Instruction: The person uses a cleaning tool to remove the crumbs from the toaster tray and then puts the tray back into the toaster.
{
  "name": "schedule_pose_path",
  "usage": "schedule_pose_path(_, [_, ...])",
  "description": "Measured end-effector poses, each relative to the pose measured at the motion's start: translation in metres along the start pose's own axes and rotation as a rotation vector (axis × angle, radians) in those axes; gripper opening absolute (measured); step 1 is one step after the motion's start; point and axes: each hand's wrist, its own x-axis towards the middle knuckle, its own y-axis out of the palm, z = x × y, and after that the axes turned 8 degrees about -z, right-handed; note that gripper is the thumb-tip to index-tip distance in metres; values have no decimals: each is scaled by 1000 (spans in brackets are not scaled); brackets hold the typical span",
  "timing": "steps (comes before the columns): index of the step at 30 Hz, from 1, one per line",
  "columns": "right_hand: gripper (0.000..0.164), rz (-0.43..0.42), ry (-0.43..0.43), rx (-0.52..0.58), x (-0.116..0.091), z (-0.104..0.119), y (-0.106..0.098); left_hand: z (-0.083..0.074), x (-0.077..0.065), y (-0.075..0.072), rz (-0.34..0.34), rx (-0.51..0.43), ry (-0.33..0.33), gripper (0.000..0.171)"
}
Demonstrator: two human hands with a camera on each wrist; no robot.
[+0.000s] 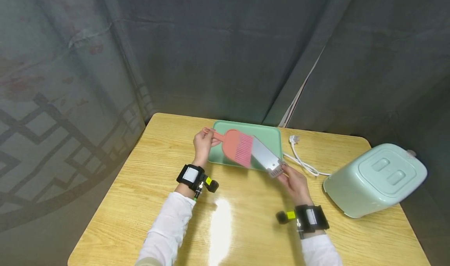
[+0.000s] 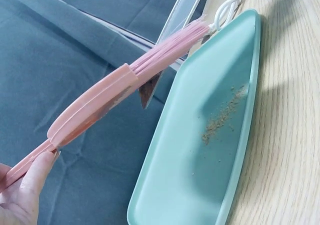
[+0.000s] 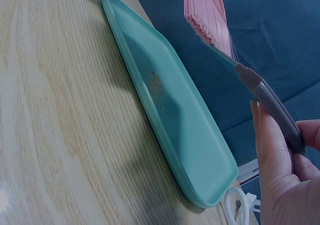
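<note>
My left hand (image 1: pixel 202 145) pinches the handle of a pink brush (image 1: pixel 232 147), whose bristles (image 2: pixel 172 47) point to the right. The grey handle of a flat metal scraper (image 1: pixel 264 155) is between the thumb and fingers of my right hand (image 1: pixel 295 182). In the right wrist view the scraper's thin blade meets or overlaps the brush bristles (image 3: pixel 207 17); both tools are held above a mint-green tray (image 1: pixel 270 135). Brown crumbs (image 2: pixel 222 117) lie scattered on the tray's floor near its front rim.
A mint-green toaster (image 1: pixel 372 184) with a lid stands at the right of the wooden table (image 1: pixel 140 203). Its white cord and plug (image 1: pixel 293 140) lie beside the tray's right end. Dark grey curtains (image 1: pixel 225 63) hang behind and around the table.
</note>
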Motion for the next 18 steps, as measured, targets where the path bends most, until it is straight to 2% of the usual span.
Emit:
schedule_pose_path(6, [44, -6, 7, 14, 1, 1, -3, 1, 1, -3, -16, 1, -12, 23])
schedule_pose_path(18, [50, -19, -9, -19, 0, 0, -5, 1, 2, -10, -48, -22, -37, 22])
